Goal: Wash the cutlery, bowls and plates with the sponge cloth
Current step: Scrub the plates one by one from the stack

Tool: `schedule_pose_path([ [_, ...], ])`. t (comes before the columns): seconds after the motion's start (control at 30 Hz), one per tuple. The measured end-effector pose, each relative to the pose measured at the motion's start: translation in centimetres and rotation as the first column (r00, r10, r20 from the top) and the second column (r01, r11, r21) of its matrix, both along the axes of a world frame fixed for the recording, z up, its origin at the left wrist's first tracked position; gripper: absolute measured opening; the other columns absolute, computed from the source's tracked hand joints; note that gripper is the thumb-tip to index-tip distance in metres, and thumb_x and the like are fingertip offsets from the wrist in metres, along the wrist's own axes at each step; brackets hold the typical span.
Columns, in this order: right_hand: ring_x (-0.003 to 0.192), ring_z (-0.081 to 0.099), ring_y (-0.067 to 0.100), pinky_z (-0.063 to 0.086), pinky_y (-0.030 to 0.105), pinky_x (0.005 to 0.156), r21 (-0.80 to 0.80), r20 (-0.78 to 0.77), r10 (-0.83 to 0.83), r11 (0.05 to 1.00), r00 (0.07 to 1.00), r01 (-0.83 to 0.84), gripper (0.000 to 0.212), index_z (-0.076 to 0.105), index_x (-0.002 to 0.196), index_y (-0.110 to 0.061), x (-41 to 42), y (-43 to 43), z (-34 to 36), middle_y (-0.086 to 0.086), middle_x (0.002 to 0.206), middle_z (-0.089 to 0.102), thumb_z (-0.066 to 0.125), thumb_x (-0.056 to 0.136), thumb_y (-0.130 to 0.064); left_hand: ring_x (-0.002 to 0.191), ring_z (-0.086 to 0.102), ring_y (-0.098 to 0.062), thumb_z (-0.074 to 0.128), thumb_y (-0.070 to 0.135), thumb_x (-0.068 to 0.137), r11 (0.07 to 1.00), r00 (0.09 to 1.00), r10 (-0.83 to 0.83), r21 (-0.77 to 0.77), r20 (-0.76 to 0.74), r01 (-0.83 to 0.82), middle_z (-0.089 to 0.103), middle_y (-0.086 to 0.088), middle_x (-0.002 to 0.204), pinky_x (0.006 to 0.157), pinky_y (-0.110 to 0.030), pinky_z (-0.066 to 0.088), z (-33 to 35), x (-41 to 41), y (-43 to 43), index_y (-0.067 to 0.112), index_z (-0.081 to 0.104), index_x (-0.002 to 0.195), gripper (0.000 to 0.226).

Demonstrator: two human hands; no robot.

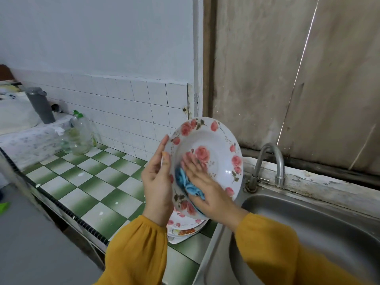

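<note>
Two hands are working just above the tiled counter's (pixel 86 182) right edge, beside the steel sink (pixel 308 214). The left hand (pixel 157 182) is holding a rose-patterned plate (pixel 218 140) upright by its left rim, thumb in front and fingers reaching up along the edge. The right hand (pixel 205 182) is lying flat with straight, spread fingers, pressing a blue sponge cloth (pixel 185 181) against the plate's inner face, low and left of centre. A stack of floral plates (pixel 185 226) is sitting directly below, on the counter's strip along the sink. The faucet (pixel 269 161) is curving over the sink's back rim, near the plate's right edge. Green-checked tiles are lying bare leftward, up to a clear green-capped bottle (pixel 79 136) and a grey flask (pixel 40 105) at the far end – their print too blurred to read.
</note>
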State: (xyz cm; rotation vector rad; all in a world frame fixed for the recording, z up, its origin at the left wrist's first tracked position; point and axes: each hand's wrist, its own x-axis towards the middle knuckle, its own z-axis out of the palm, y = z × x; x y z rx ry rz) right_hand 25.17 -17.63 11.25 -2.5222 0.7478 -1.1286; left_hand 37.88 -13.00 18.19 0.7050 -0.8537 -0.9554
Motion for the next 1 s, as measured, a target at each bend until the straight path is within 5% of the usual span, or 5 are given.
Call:
schedule_pose_path([
  [0.23,0.148,-0.02,0.018,-0.007,0.026,0.121,0.066,0.304,-0.554,0.824,0.775,0.563,0.073,0.003,0.154,-0.02,-2.1,-3.0,2.2,-0.003,0.162,-0.011,0.049,0.098,-0.009,0.108,0.067,-0.022,0.053,0.025,0.087,0.998,0.997,-0.05,-0.033,0.058,0.052,0.072,-0.002,0.114,0.085,-0.033,0.058,0.0,-1.0,0.7,0.029,0.062,0.121,0.035],
  [0.43,0.151,-0.007,0.016,0.003,0.032,0.123,-0.002,0.157,-0.155,0.987,0.975,0.158,0.068,0.007,0.155,-0.013,1.0,1.2,1.5,-0.009,0.163,-0.007,0.04,0.096,-0.021,0.109,0.067,-0.018,0.05,0.014,0.095,0.995,0.991,-0.053,-0.079,0.122,0.063,0.072,0.001,0.113,0.085,-0.025,0.055,1.2,-1.1,0.4,0.025,0.062,0.12,0.03],
  [0.57,0.148,-0.019,0.016,0.002,0.054,0.121,0.007,0.109,-0.472,0.88,0.875,0.474,0.075,0.001,0.155,-0.024,-2.4,-1.1,0.0,-0.006,0.163,-0.016,0.047,0.096,-0.021,0.11,0.066,-0.023,0.054,0.025,0.086,0.997,0.997,-0.035,-0.064,0.068,0.039,0.071,-0.002,0.117,0.088,-0.034,0.057,0.9,0.3,0.5,0.027,0.064,0.119,0.034],
  [0.73,0.147,-0.022,0.017,-0.011,0.014,0.116,0.211,0.346,-0.539,0.842,0.768,0.496,0.072,-0.003,0.155,-0.017,0.6,-0.5,3.4,-0.002,0.162,-0.015,0.044,0.1,-0.015,0.106,0.068,-0.016,0.052,0.019,0.091,0.992,0.989,-0.047,-0.109,0.138,0.063,0.072,0.004,0.112,0.084,-0.027,0.056,0.5,-1.2,1.2,0.026,0.06,0.123,0.034],
  [1.0,0.15,-0.009,0.02,-0.006,0.031,0.122,-0.215,-0.007,-0.207,0.956,0.978,0.201,0.081,0.009,0.154,-0.032,-3.2,-0.9,-2.0,-0.016,0.162,-0.005,0.053,0.088,-0.016,0.098,0.07,-0.01,0.052,0.019,0.089,0.999,0.996,0.014,-0.05,0.083,-0.01,0.074,0.01,0.103,0.08,-0.024,0.057,-1.0,-0.1,2.2,0.027,0.06,0.12,0.033],
])
